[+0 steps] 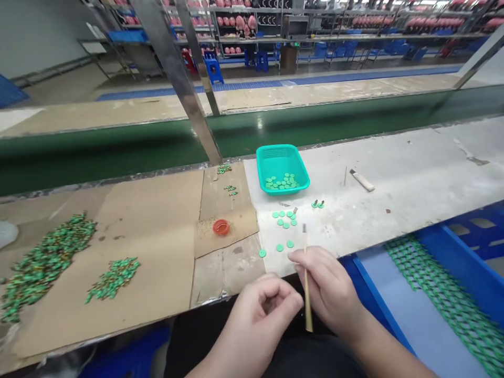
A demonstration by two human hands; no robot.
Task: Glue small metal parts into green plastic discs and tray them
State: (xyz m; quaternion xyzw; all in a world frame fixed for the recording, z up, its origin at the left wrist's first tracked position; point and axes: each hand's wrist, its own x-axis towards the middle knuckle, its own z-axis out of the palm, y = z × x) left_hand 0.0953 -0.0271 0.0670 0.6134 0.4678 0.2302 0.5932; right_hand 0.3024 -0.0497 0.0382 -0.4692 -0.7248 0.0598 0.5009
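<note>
My right hand (333, 289) is closed round a thin brush (307, 307), its small dark bristle tip up and its pale handle slanting down. Close on its left, my left hand (260, 320) has thumb and forefinger pressed together; whatever they pinch is hidden. Just beyond the hands lie several loose green discs, among them a near disc (280, 248). Farther right, two green discs carry small dark upright pieces (318, 204). A small red cap-like dish (221, 227) rests on cardboard to the left.
A turquoise basket (258, 168) holds more green discs. Left lie a large pile (55, 257) and a smaller pile (114, 278) of small green-and-brown pieces. A flat brush (362, 180) lies right. A blue crate (464, 252) with rows of green pieces stands below the table edge. Behind runs a green belt (315, 123).
</note>
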